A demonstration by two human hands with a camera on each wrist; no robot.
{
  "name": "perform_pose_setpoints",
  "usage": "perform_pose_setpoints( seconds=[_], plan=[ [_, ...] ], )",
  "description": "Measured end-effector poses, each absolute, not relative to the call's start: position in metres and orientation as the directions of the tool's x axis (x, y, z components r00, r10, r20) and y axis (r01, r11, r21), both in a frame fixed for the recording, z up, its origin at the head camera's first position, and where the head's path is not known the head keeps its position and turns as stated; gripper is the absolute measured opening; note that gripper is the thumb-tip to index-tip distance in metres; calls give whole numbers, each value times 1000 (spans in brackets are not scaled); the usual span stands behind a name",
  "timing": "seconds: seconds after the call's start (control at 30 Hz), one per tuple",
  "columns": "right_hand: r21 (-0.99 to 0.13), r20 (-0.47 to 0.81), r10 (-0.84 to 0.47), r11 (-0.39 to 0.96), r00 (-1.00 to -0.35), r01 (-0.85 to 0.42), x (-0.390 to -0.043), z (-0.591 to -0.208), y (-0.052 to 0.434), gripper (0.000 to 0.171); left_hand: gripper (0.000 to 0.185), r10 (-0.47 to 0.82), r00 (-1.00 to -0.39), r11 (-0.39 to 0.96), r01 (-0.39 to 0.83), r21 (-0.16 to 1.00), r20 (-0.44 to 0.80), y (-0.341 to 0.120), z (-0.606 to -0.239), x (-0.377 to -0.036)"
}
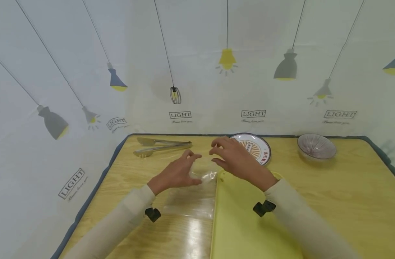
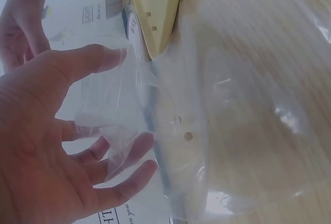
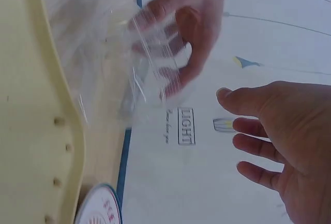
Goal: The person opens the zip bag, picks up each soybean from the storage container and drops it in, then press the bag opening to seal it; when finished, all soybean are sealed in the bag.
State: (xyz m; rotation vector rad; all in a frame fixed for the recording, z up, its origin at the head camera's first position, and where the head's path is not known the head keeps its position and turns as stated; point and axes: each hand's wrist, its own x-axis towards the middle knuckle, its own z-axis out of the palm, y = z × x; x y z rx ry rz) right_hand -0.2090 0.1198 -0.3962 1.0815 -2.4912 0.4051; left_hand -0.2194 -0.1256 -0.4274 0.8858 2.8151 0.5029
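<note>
left hand (image 1: 178, 173) pinches the bag (image 1: 197, 194) mouth; right hand (image 1: 239, 158) spread, empty. bag looks light, limp, slippery: grip the rim.

So the head cam sits up high and looks forward and down over the whole wooden table (image 1: 330, 187), with the lamp-print backdrop (image 1: 197, 72) closing off the far side. The left wrist cam is way closer, right behind the left hand (image 2: 46, 146), looking past it across the clear plastic bag (image 2: 232, 131). The right wrist cam sits just behind the right hand (image 3: 289, 141) (it's rotated sideways) and faces the backdrop. All three catch the bag and the yellow cutting board (image 1: 246, 223).
</note>
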Motion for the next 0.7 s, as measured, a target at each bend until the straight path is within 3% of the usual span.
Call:
perform_pose_setpoints(
  seconds=[0.27, 0.53, 0.7],
  plan=[
    [-101, 447, -595, 709, -668, -698, -208, -403, 168, 19, 87, 555, -831, 781, 500, 375, -47, -131, -429, -217],
    [-75, 257, -543, 814, -799, -577, -193, -448, 221, 20, 88, 565, -825, 773, 514, 371, -34, -136, -429, -218],
    [-54, 226, -528, 832, -819, -552, -185, -467, 244, 17, 88, 567, -822, 772, 512, 376, -46, -131, -430, -219]
  ],
)
